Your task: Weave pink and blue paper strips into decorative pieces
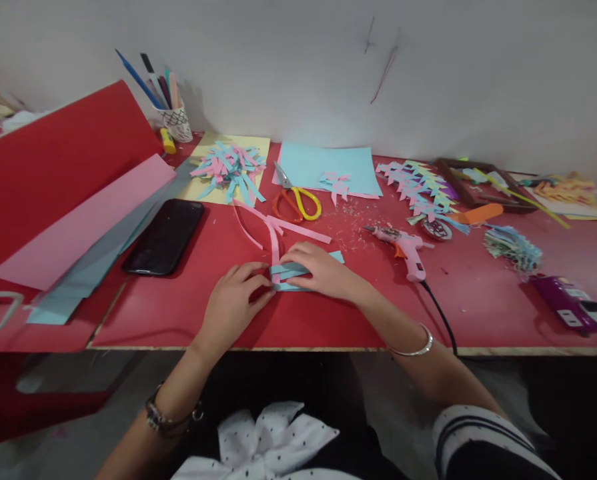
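Note:
My left hand (234,301) rests on the table with thumb and forefinger closed at the left end of the folded blue paper strips (292,273). A pink paper strip (274,244) meets the blue ones there and runs away from me. My right hand (323,270) lies over the blue strips, its fingers curled down on them and hiding their middle. One blue end sticks out beyond its knuckles. More pink strips (303,230) lie just past my fingers. Scissors (298,200) with red and yellow handles are farther back.
A black phone (163,237) and pink sheet (88,220) lie left. Behind are a pen cup (175,121), a pile of cut strips (231,165) and blue paper (338,167). Right are a pink glue gun (401,247), its cord, a folded paper chain (418,187) and a purple box (571,303).

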`<state>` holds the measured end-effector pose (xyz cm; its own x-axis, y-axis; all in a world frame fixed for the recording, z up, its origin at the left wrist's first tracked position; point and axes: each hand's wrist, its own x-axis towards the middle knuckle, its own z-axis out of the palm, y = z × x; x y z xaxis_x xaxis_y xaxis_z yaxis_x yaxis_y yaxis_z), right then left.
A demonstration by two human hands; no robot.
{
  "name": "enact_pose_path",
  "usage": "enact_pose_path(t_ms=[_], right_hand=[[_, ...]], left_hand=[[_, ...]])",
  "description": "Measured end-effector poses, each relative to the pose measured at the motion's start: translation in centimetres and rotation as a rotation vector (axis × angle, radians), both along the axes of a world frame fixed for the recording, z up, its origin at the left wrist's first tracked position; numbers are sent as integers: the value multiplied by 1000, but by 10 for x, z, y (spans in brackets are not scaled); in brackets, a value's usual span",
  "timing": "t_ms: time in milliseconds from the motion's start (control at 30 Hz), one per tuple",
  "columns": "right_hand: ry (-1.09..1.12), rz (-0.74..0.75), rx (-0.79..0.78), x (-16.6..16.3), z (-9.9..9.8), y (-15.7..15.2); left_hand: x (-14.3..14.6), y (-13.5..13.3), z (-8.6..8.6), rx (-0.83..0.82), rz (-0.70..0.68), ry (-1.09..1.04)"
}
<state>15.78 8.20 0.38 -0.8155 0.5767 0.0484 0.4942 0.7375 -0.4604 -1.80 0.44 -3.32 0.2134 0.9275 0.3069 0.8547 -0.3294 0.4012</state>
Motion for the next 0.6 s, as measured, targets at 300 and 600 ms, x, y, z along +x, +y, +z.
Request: enact_pose_path(t_ms=[300, 600], right_hand=[[-52, -86, 137, -3, -12, 0], [-181, -99, 115, 0, 1, -15]], left_hand=[[2, -3, 2, 67, -22, 85], [2, -3, 0, 76, -13, 107]])
